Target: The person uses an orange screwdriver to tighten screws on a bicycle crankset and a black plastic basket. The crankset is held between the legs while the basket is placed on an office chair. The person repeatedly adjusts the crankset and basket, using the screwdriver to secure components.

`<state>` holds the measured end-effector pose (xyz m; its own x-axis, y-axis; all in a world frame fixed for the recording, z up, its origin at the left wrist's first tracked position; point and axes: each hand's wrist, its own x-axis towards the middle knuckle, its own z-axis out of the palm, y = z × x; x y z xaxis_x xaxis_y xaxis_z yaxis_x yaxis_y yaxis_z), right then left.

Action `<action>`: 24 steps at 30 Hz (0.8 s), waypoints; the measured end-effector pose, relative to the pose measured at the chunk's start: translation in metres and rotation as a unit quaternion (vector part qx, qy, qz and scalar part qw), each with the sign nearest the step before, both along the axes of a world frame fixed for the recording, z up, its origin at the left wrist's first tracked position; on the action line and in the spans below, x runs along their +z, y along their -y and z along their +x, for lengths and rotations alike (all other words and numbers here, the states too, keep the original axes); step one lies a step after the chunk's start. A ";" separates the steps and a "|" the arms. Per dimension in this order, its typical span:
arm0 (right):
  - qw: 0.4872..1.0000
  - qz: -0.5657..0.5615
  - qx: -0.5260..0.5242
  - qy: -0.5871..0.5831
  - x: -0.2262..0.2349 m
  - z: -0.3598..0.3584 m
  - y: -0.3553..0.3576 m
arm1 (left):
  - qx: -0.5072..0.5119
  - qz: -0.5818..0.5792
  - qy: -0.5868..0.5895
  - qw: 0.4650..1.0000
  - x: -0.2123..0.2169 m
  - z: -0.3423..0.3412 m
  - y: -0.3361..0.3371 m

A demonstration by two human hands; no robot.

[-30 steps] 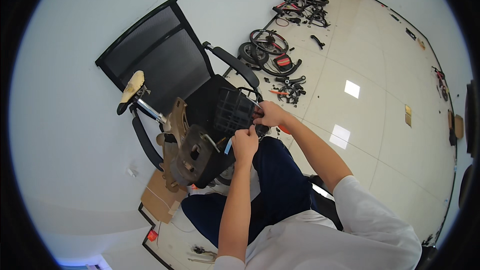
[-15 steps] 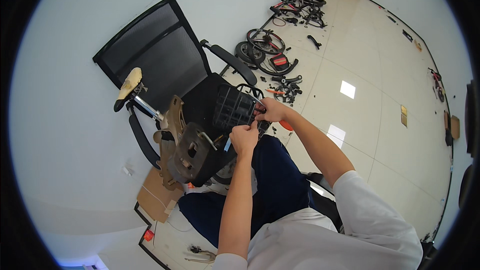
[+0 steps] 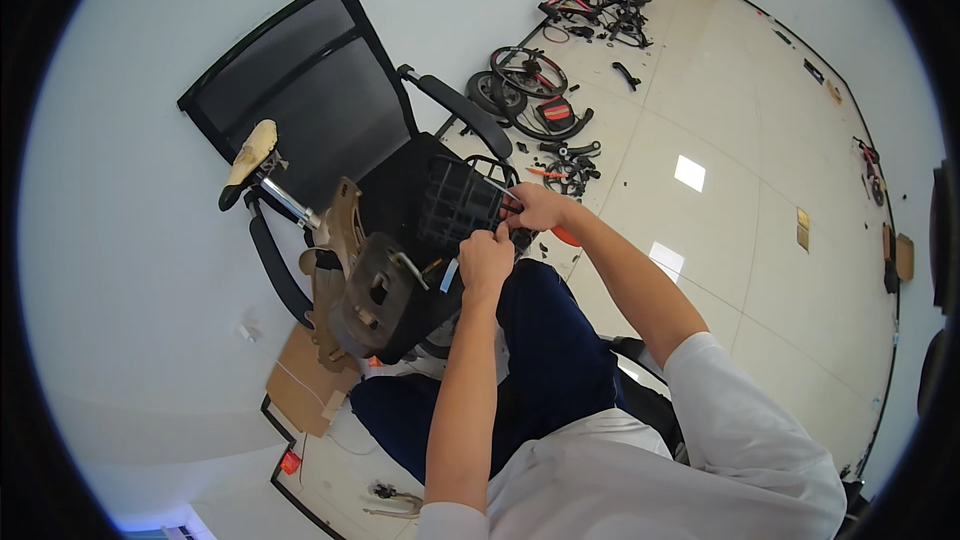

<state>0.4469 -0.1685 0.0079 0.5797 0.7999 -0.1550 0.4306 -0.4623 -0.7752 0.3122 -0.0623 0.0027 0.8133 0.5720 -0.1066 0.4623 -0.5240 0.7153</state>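
A black wire bicycle basket [image 3: 455, 202] rests tilted over the seat of a black mesh office chair [image 3: 385, 185]. My left hand [image 3: 487, 258] is closed at the basket's near edge, thumb and fingers pinched together. Just beyond it, my right hand [image 3: 537, 208] grips the basket's right end. A thin silver rod [image 3: 497, 186] runs from the right fingers across the basket; whether it belongs to the basket I cannot tell. What lies between the fingertips is hidden. Beside my left wrist shows a light blue strip [image 3: 449, 275].
On the chair's left lie a brown-grey scooter body part [image 3: 372, 290] and a worn saddle [image 3: 252, 160] on a silver post. Wheels [image 3: 530, 72], cranks [image 3: 572, 172] and a dismantled bicycle [image 3: 598, 8] line the wall. A cardboard piece [image 3: 300, 380] leans lower left.
The view has shifted slightly, so the whole scene sits a little left and up. Both hands stay at the basket's edge, with only small finger movement.
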 end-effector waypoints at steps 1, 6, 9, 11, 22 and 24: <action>0.999 0.037 0.003 0.008 -0.002 0.000 0.001 | -0.015 0.021 0.009 1.000 0.000 0.000 -0.002; 0.989 0.007 -0.109 0.097 -0.008 0.004 -0.004 | -0.054 0.034 0.055 0.996 0.006 0.000 0.006; 0.983 -0.010 -0.110 0.145 -0.003 0.007 -0.005 | -0.049 0.053 0.088 0.994 0.001 0.002 0.012; 0.980 -0.049 -0.099 0.164 0.010 0.002 -0.011 | -0.034 0.049 0.084 0.995 0.002 0.004 0.009; 0.983 -0.091 -0.079 0.142 0.002 0.028 -0.011 | -0.017 0.037 0.097 0.994 0.002 0.017 0.009; 0.983 -0.088 -0.079 0.141 0.000 0.030 -0.011 | -0.022 0.041 0.107 0.993 -0.001 0.015 0.011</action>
